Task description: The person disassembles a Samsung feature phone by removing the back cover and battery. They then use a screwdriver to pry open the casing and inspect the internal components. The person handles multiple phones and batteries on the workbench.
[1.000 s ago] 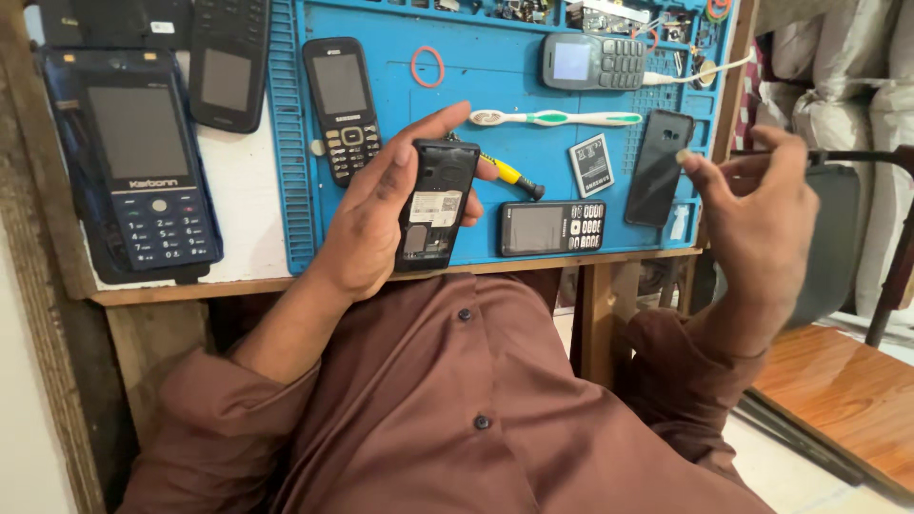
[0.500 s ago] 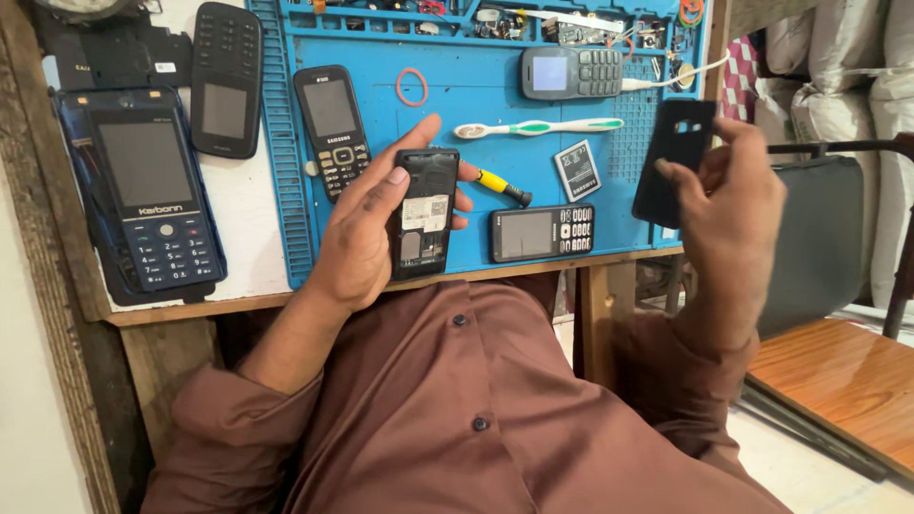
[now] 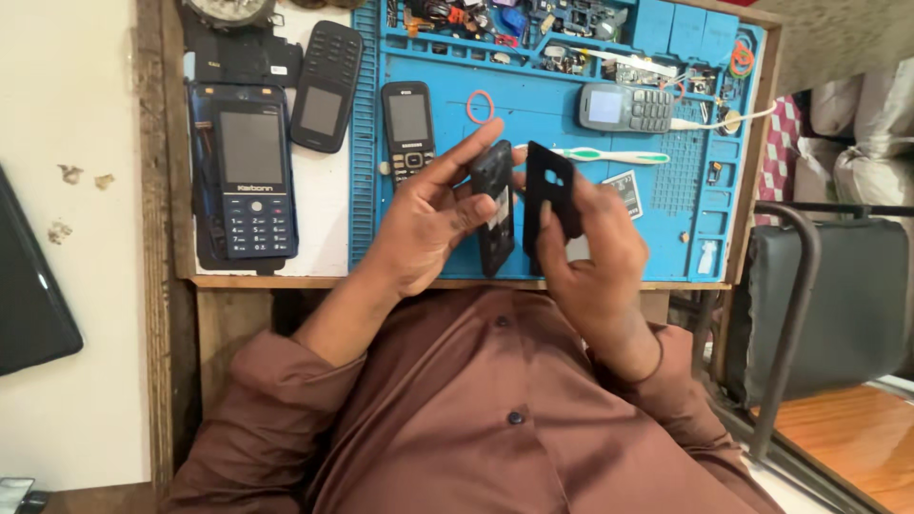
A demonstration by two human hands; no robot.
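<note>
1. My left hand holds a small black phone body edge-on above the blue mat; its grip is clamped on it, thumb across the near face, fingers stretched along the far side
2. My right hand holds the black back cover, grip pinched on its lower half, camera cut-out toward the top. Cover and body stand just beside each other, nearly parallel; I cannot tell whether they touch
3. Handling, as I judge it: the body is light, rigid, smooth plastic, likely a bit slick. Best held by its long edges, as now, keeping fingertips off the open back
4. The cover looks a thin shell, light, likely flexes if squeezed mid-span, and its edge clips could be fragile. I would hold it by the side rims, not press flat on the centre
5. Both pieces are in the air over the front edge of the surface, so a slip drops them toward my lap
6. Around: a black keypad phone and a pink ring on the mat, a grey phone, a toothbrush, a large dark-blue phone and another black phone to the left, a parts tray along the far edge
</note>
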